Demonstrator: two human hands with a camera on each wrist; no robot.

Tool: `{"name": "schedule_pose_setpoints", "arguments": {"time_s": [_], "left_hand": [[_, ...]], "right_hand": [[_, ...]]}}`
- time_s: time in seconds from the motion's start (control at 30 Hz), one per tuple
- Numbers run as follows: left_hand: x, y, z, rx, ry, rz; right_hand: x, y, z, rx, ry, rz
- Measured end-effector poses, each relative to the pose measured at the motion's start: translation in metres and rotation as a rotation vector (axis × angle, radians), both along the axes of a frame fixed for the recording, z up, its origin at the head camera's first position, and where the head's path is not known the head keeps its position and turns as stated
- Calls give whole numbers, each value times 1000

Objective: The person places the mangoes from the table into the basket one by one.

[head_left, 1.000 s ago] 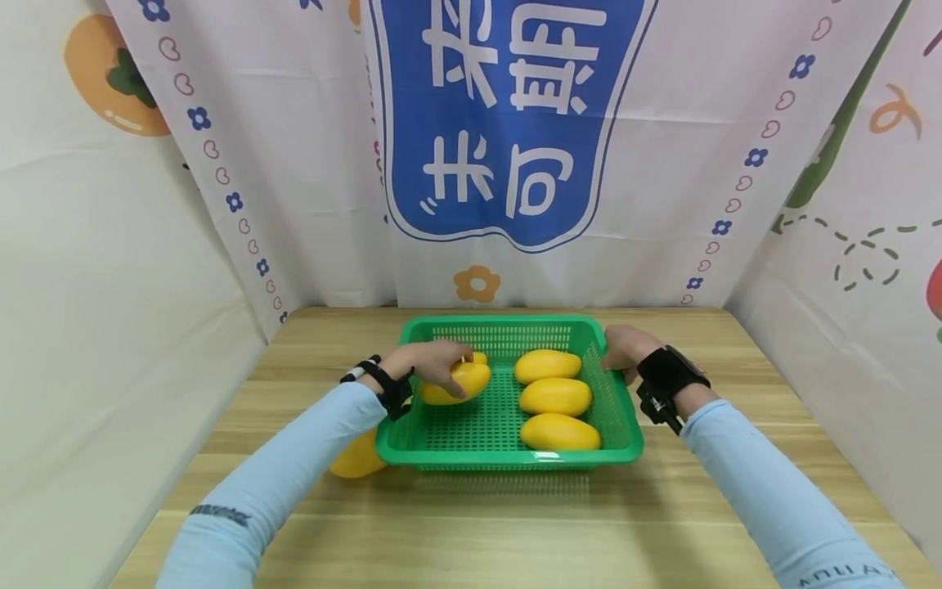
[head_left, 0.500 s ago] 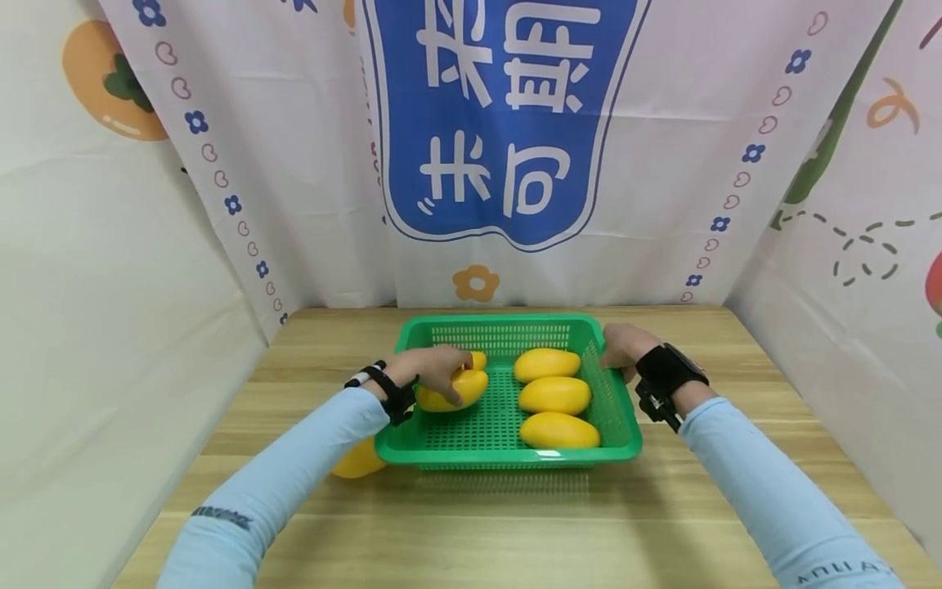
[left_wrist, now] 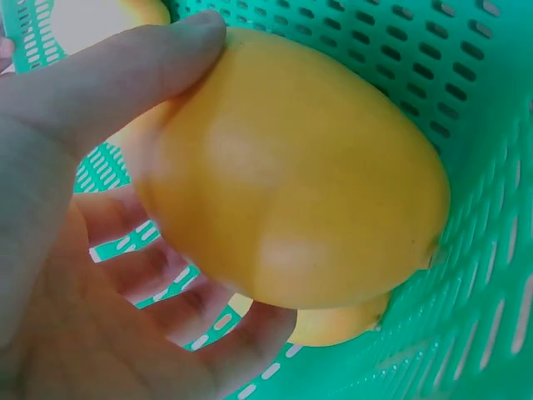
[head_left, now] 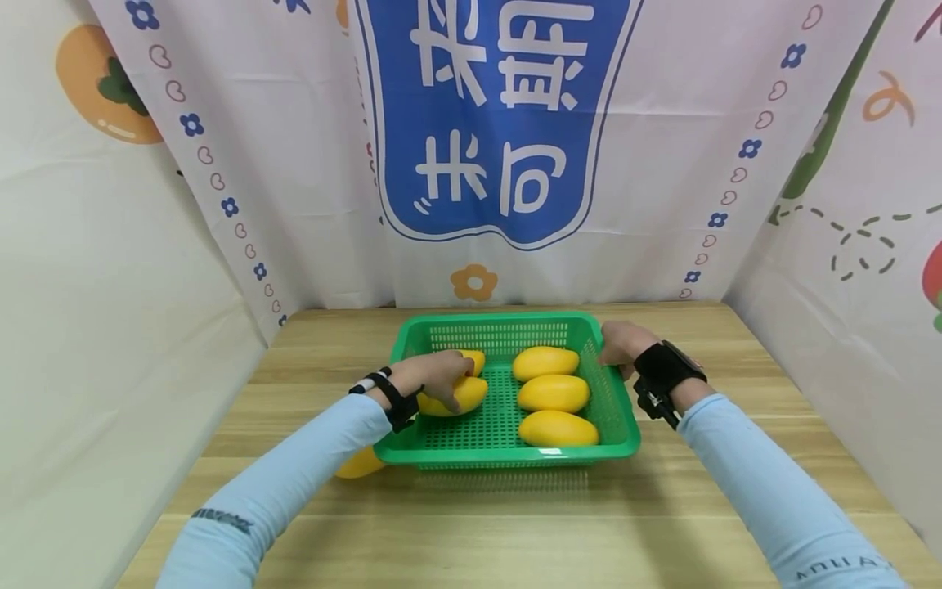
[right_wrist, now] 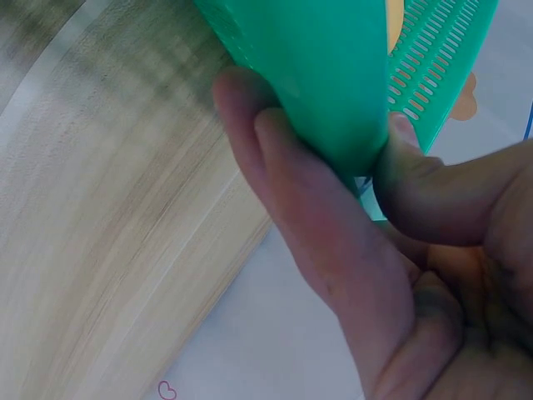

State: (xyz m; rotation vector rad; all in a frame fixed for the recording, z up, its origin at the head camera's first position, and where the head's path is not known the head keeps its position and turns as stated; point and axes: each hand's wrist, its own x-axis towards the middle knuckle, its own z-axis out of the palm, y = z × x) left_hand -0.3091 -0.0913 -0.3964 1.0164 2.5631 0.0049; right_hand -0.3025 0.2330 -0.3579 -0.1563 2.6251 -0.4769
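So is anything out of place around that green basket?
One mango lies outside the green basket, on the table by its near left corner, partly hidden under the left sleeve. The other mangoes sit inside, one of them gripped by the left hand.

Both light-blue-sleeved arms reach up from the lower frame corners, the left hand [head_left: 434,375] left of centre with fingers [left_wrist: 125,75] curled in a grip, the right hand [head_left: 621,344] right of centre pinching.

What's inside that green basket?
The green basket holds three mangoes in a row on the right, plus the mango the left hand grips, with another behind it, partly hidden by that hand.
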Motion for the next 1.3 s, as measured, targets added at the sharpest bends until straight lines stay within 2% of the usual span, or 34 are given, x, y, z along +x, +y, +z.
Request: {"name": "schedule_pose_setpoints", "arguments": {"time_s": [0.27, 0.43, 0.8, 0.97, 1.3], "left_hand": [[5, 6, -6, -80, 80, 26], [8, 8, -9, -123, 102, 53], [14, 8, -7, -121, 125, 74], [14, 7, -5, -113, 146, 51], [15, 5, -1, -90, 126, 42]], "right_hand": [[0, -2, 0, -2, -9, -13], [-1, -3, -1, 1, -9, -14], [0, -6, 1, 0, -9, -17], [1, -5, 1, -6, -9, -16], [0, -4, -2, 9, 4, -15]]}}
